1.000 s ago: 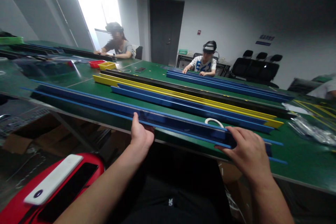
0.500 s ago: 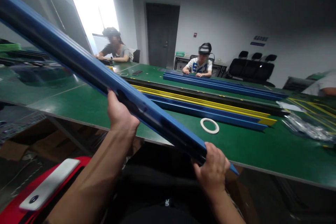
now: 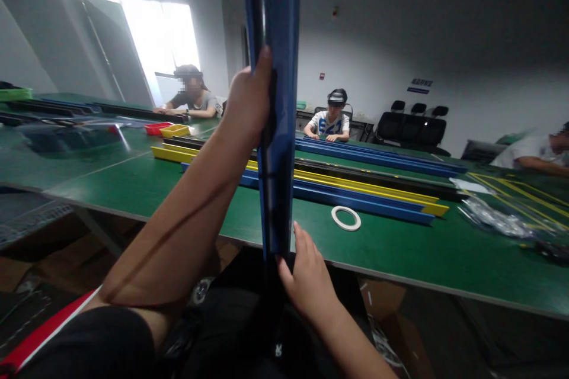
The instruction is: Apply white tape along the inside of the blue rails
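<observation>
Blue rail is held upright through the middle of the frame, its top cut off by the upper edge. It is grasped by the left hand just above the frame's centre, the thumb laid along its face. Near its lower end, below centre, it is met by the thumb of the right hand, the fingers stretched up beside its right edge — how firmly that hand is closed cannot be told. A black sleeve is seen at lower left.

Behind the rail, a white ring is laid flat on the green table, right of centre. Beyond it a blue strip, a yellow strip and a black strip are lined up, partly hidden by the rail and left forearm. Clear plastic bags are piled at right; a yellow tray and a red tray are set side by side, left of centre.

Farther off, a blue stack is attended by a person in a white top — and, at upper left, a person in grey is seated near a bright window.
</observation>
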Demonstrator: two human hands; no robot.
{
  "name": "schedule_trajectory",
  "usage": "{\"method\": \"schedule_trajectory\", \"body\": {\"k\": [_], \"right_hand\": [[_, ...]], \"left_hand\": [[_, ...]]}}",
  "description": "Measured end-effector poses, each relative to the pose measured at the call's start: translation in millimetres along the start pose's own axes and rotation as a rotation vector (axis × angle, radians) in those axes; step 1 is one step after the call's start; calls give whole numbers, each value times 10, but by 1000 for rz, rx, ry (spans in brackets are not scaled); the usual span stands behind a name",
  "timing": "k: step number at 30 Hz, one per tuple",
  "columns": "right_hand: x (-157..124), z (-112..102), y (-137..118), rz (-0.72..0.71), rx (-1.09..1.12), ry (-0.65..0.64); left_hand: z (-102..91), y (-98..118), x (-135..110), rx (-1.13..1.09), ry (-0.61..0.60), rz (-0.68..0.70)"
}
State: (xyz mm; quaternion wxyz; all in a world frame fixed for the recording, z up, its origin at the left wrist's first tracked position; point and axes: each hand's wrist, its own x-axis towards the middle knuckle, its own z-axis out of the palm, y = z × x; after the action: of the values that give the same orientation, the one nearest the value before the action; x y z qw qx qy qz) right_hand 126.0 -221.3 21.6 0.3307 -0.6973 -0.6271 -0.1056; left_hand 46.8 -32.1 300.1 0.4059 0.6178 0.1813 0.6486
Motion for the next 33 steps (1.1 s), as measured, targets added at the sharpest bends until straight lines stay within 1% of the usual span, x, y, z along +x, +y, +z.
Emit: {"method": "schedule_trajectory", "body": {"k": [2,4,7,9,10,12,14,16,18,21,24,26,28,30,33], "right_hand": [[137,-242,20,-4,39,44],[267,-551,65,-93,0,152],[483,-1105,135,-309,-238,339],[664,-1492,167,-467,-430,410],[764,-1679,180,-507,-513,439],[967,-2021,203,-532,-660,453],[1139,-2307,232,-538,-754,437],[1247,-2531,277,-512,-812,377],[1287,-2696,352,-479,-875,330],[1273,-2837,555,-493,-986,294],[1234,-2840,857,-531,-1001,216],[1186,-2763,1070,-569,-985,168],[1101,-2638,1252,-591,-967,103],[981,-2491,1383,-549,-905,63],[776,-2272,1496,-451,-772,48]], "left_hand": [[125,70,-35,103,-114,60],[248,130,-114,146,-233,97],[419,174,-244,154,-378,91],[520,174,-316,144,-476,93],[565,168,-348,145,-525,100],[645,150,-411,154,-614,111],[709,123,-474,169,-704,99],[760,83,-532,201,-799,74],[796,27,-581,257,-893,60],[820,-80,-637,352,-1024,66],[813,-197,-689,424,-1166,49],[803,-284,-726,472,-1264,29],[800,-380,-765,521,-1355,11],[811,-486,-804,557,-1436,-15],[853,-664,-864,584,-1519,-33]]}}
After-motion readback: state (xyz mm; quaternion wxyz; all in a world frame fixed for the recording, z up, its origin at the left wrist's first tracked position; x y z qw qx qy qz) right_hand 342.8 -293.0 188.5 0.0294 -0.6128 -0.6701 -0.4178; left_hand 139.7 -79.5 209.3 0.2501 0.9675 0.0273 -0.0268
